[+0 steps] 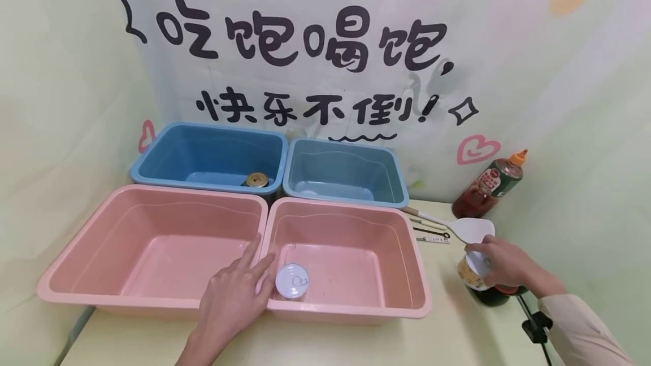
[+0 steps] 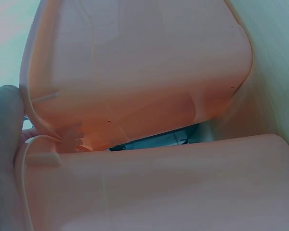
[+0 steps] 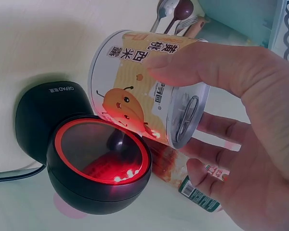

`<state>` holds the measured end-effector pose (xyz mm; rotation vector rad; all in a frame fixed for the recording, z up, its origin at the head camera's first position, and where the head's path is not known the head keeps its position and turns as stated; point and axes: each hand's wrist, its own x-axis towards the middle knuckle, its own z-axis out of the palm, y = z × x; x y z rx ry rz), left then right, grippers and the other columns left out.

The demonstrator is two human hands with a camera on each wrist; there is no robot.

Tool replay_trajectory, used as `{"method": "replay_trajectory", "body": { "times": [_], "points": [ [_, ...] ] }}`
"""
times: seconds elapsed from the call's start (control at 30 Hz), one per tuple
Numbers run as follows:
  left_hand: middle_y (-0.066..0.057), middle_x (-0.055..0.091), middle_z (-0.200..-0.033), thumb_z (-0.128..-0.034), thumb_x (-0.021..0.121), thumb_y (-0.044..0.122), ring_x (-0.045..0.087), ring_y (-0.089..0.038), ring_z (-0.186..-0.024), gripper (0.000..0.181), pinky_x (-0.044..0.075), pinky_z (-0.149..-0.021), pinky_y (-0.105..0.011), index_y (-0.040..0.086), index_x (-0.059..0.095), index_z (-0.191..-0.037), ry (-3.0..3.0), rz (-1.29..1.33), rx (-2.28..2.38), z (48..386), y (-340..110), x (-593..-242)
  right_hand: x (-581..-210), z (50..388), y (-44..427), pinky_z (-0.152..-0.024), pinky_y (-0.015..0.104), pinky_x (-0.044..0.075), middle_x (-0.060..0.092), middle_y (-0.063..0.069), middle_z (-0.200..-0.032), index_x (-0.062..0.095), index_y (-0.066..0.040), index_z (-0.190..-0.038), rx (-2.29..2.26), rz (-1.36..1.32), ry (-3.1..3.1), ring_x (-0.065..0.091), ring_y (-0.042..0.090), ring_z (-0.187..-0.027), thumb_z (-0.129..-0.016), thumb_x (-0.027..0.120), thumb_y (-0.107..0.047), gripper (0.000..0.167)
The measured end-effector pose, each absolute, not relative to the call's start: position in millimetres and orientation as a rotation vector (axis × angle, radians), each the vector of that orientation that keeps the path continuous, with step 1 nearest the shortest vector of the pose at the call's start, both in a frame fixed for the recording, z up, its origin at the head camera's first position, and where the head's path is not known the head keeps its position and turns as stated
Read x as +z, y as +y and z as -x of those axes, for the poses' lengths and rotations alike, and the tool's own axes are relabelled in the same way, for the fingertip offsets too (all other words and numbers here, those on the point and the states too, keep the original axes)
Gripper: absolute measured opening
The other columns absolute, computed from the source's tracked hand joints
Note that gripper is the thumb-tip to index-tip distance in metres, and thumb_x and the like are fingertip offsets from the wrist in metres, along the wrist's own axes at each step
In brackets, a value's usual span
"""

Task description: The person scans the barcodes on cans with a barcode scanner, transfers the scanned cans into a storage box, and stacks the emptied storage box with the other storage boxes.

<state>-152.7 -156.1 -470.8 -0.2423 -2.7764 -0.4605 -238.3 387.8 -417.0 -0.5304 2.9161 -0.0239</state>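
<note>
A yellow-and-white can with a pull-tab lid [image 3: 139,91] is gripped by my right hand [image 3: 231,110], thumb on one side and fingers on the other. Its side is close to a black scanner [image 3: 98,163] with a glowing red ring. In the head view my right hand [image 1: 508,267] is at the right with the can [image 1: 473,273]. My left hand [image 1: 231,298] rests with fingers spread where the rims of the two pink bins [image 1: 351,314] meet. Beside its fingers, a silver-lidded can [image 1: 292,281] stands inside the right pink bin.
Two blue bins [image 1: 346,202] stand behind the pink ones, the left with a gold-lidded can [image 1: 257,179]. A red sauce bottle [image 1: 483,191], a white spatula [image 1: 473,230] and thin utensils lie at the right. A black cable [image 1: 526,306] runs beside the scanner.
</note>
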Motion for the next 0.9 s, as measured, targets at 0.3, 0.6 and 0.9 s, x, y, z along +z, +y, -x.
{"method": "replay_trajectory", "body": {
  "times": [0.3, 0.6, 0.9],
  "points": [
    [-0.012, 0.049, -0.153, -0.0947, 0.06, 0.039, 0.07, -0.035, -0.108, 0.037, 0.058, -0.075, -0.049, 0.023, 0.071, -0.126, -2.788, 0.243, -0.459, 153.0, -157.1, -469.4, -414.7, 235.5, 390.6, -0.062, 0.034, 0.045, 0.06, 0.01, -0.098, 0.068, -0.009, -0.118, -0.079, 0.492, 2.879, 0.053, 0.021, -0.08, -0.057, 0.085, -0.006, 0.064],
    [-0.011, 0.047, -0.155, -0.0974, 0.054, 0.042, 0.07, -0.035, -0.108, 0.039, 0.058, -0.075, -0.05, 0.024, 0.07, -0.128, -2.811, 0.236, -0.476, 153.2, -156.9, -470.1, -415.8, 234.8, 396.0, -0.068, 0.044, 0.053, 0.061, 0.019, -0.109, 0.066, -0.003, -0.122, -0.215, 0.511, 2.839, 0.058, 0.028, -0.09, -0.06, 0.086, -0.002, 0.066],
    [-0.012, 0.048, -0.154, -0.0956, 0.058, 0.04, 0.07, -0.036, -0.107, 0.038, 0.058, -0.074, -0.049, 0.023, 0.07, -0.128, -2.808, 0.243, -0.478, 154.0, -156.6, -470.5, -419.6, 230.5, 397.2, -0.073, 0.043, 0.051, 0.06, 0.028, -0.12, 0.059, 0.001, -0.129, -0.34, 0.55, 2.79, 0.06, 0.033, -0.096, -0.065, 0.086, -0.005, 0.069]
  ]
}}
